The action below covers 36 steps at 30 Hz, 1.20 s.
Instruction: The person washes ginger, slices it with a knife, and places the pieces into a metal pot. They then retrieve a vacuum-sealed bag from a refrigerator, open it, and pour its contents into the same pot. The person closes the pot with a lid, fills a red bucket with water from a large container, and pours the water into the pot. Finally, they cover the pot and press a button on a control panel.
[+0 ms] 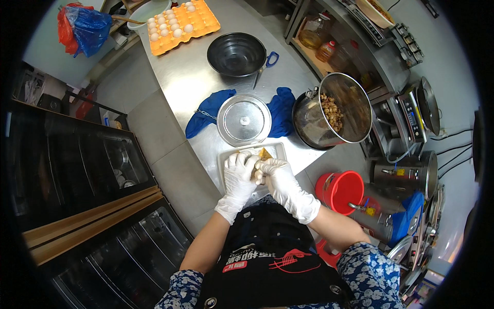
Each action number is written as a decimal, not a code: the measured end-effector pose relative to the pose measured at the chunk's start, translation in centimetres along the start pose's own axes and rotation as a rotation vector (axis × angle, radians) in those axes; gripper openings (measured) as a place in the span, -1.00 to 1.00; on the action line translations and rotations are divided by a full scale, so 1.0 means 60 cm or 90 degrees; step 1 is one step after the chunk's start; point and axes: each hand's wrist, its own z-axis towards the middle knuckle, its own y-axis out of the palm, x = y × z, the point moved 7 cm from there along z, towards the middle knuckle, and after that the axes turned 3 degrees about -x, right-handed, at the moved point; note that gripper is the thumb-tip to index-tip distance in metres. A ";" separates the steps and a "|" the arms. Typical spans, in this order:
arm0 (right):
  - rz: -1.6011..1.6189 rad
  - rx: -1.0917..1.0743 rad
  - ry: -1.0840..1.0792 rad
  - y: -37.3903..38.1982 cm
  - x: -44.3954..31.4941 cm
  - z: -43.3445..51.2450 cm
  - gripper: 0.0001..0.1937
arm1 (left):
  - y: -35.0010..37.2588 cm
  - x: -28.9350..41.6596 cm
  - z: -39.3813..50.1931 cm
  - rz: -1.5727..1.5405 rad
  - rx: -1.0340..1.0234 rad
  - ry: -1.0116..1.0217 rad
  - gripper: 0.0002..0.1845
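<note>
Both my hands wear white disposable gloves and meet above a pale plastic tub (pixel 281 148) at the near end of the steel table. My left hand (pixel 241 172) curls its fingers against a small brownish piece of food (pixel 259 177). From the other side, my right hand (pixel 278 175) pinches the same piece. My fingers hide most of it, so its exact kind cannot be told. Behind the fingers, a yellow-brown piece (pixel 264 153) with a pointed tip shows inside the tub. The rest of the tub's contents is largely covered by my hands.
Just beyond the tub lies a round perforated metal lid (pixel 244 120) on a blue cloth (pixel 283 112). To its right, a tilted mesh strainer (pixel 345 108) holds brown pieces. Farther back are a black bowl (pixel 236 54), scissors (pixel 272 58) and an orange egg tray (pixel 204 23). A red bucket (pixel 339 192) stands right.
</note>
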 end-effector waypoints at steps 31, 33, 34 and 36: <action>-0.639 -0.064 -0.111 0.028 0.000 -0.025 -0.81 | -0.004 -0.014 -0.017 -0.002 -0.052 0.013 -0.69; -0.670 -0.055 -0.133 0.033 -0.003 -0.031 -0.83 | -0.001 -0.016 -0.018 0.010 -0.058 -0.006 -0.70; -0.727 -0.051 -0.163 0.036 -0.012 -0.034 -0.83 | 0.002 -0.016 -0.018 0.024 -0.074 -0.012 -0.69; -0.848 -0.108 -0.268 0.051 -0.038 -0.034 -0.86 | 0.000 -0.017 -0.014 0.034 -0.093 -0.025 -0.61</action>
